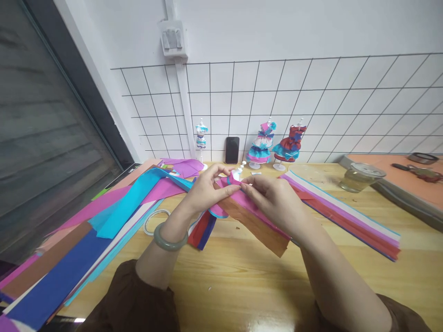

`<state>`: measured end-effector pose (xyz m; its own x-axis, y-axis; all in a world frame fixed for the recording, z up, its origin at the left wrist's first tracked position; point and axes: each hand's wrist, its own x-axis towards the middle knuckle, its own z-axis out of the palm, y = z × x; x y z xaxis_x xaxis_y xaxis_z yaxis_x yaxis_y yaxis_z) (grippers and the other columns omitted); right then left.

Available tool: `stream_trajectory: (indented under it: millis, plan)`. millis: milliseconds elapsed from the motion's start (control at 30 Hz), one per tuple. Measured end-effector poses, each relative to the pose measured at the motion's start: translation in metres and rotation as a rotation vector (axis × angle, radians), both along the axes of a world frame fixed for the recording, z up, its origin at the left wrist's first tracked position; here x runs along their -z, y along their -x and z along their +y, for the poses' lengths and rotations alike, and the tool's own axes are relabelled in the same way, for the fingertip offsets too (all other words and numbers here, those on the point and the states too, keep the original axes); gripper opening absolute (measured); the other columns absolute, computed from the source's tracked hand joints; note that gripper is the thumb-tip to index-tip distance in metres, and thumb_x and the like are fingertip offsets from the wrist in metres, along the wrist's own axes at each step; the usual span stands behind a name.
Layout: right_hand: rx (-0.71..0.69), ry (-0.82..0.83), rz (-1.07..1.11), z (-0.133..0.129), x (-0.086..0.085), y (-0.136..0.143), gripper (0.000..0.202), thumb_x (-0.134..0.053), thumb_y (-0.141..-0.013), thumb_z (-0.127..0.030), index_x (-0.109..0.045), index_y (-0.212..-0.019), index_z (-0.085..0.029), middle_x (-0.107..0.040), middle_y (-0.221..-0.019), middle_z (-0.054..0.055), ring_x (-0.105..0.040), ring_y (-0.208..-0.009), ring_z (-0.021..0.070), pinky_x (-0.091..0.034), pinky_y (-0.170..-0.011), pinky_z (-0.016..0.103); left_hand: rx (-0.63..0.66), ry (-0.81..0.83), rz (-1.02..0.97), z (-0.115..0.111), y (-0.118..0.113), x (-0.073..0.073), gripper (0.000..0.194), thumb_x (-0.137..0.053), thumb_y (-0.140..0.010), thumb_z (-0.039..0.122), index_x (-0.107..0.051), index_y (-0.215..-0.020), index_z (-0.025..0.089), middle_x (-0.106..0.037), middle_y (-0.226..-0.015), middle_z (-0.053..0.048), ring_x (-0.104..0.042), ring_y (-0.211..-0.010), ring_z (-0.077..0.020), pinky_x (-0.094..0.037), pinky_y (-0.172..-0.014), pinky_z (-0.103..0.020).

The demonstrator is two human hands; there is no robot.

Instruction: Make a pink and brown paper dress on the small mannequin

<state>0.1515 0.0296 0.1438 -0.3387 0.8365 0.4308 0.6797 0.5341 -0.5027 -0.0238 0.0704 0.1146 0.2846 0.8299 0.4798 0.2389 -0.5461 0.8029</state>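
Between my hands is a small white dress-form mannequin [237, 175], tilted, with pink and blue paper wrapped round its body. My left hand [207, 186] curls around it, thumb pressed on the paper at its front. Thumb and fingertips of my right hand [272, 193] pinch the pink crepe paper [247, 201] at the mannequin's side. A brown crepe paper strip [261, 223] hangs below my hands toward the right. Under my left hand, red and dark blue strip ends [202, 233] show. The mannequin's lower part is hidden.
Long coloured paper strips [69, 263] cover the table's left side, beside a tape roll [149, 223]. More strips [353, 216] lie right. Dressed mannequins [260, 147] and a phone [232, 150] stand at the wall. A lidded cup [362, 177] stands near scissors [415, 170].
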Motion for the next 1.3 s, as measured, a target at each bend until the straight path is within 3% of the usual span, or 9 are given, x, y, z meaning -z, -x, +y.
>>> stream_trajectory:
  millis: [200,333,467,600,833,1100,1300]
  plan:
    - [-0.003,0.024,0.02,0.0,0.0,0.0,0.023,-0.042,-0.089,-0.03,-0.061,-0.083,-0.018,-0.061,-0.066,0.001,-0.051,-0.057,0.0125,-0.033,-0.051,0.023,0.005,0.019,-0.003,-0.001,0.0,-0.001,0.034,-0.067,-0.069,0.038,-0.048,-0.089,0.018,-0.055,-0.087,-0.002,-0.049,-0.071,-0.0101,-0.034,-0.054,-0.02]
    - [-0.001,0.044,0.031,-0.001,-0.002,-0.001,0.023,-0.044,-0.088,-0.031,-0.062,-0.082,-0.018,-0.061,-0.064,0.0,-0.05,-0.056,0.012,-0.032,-0.051,0.022,0.036,0.005,-0.012,-0.003,0.001,-0.003,0.033,-0.067,-0.069,0.037,-0.048,-0.088,0.017,-0.055,-0.086,-0.002,-0.051,-0.076,-0.0112,-0.036,-0.057,-0.02]
    - [-0.005,0.057,0.05,-0.002,-0.004,-0.001,0.024,-0.044,-0.088,-0.034,-0.061,-0.08,-0.018,-0.06,-0.063,-0.001,-0.049,-0.055,0.0112,-0.032,-0.051,0.022,0.043,0.034,0.0,-0.004,0.001,-0.004,0.034,-0.068,-0.068,0.037,-0.049,-0.088,0.018,-0.056,-0.085,-0.001,-0.049,-0.066,-0.0084,-0.034,-0.052,-0.019]
    - [-0.026,0.035,0.068,-0.002,-0.002,-0.001,0.023,-0.046,-0.087,-0.033,-0.061,-0.078,-0.019,-0.057,-0.06,-0.002,-0.048,-0.054,0.01,-0.031,-0.05,0.021,0.055,0.027,-0.05,-0.004,0.0,-0.003,0.036,-0.071,-0.065,0.035,-0.048,-0.086,0.018,-0.056,-0.084,-0.001,-0.053,-0.076,-0.0112,-0.038,-0.059,-0.02]
    - [-0.019,0.007,0.084,-0.003,-0.001,-0.002,0.022,-0.048,-0.086,-0.035,-0.061,-0.079,-0.019,-0.056,-0.058,-0.003,-0.045,-0.052,0.0093,-0.029,-0.049,0.021,0.082,0.058,-0.091,-0.004,0.001,-0.003,0.036,-0.071,-0.065,0.033,-0.047,-0.086,0.018,-0.055,-0.084,0.0,-0.051,-0.069,-0.0085,-0.033,-0.051,-0.018]
    - [-0.101,0.095,0.052,-0.008,-0.007,-0.009,0.032,-0.041,-0.089,-0.039,-0.06,-0.072,-0.018,-0.049,-0.058,-0.003,-0.04,-0.053,0.0092,-0.027,-0.047,0.023,0.114,0.058,-0.072,-0.004,0.008,-0.005,0.036,-0.07,-0.066,0.035,-0.047,-0.088,0.018,-0.055,-0.088,-0.001,-0.046,-0.059,-0.006,-0.031,-0.046,-0.017]
    - [-0.139,0.125,0.028,-0.008,-0.008,-0.016,0.034,-0.047,-0.085,-0.04,-0.052,-0.061,-0.017,-0.042,-0.055,-0.004,-0.035,-0.052,0.0083,-0.026,-0.046,0.022,0.192,0.024,-0.072,-0.005,0.009,-0.007,0.034,-0.07,-0.067,0.03,-0.047,-0.088,0.018,-0.054,-0.085,-0.001,-0.051,-0.077,-0.0113,-0.037,-0.055,-0.018]
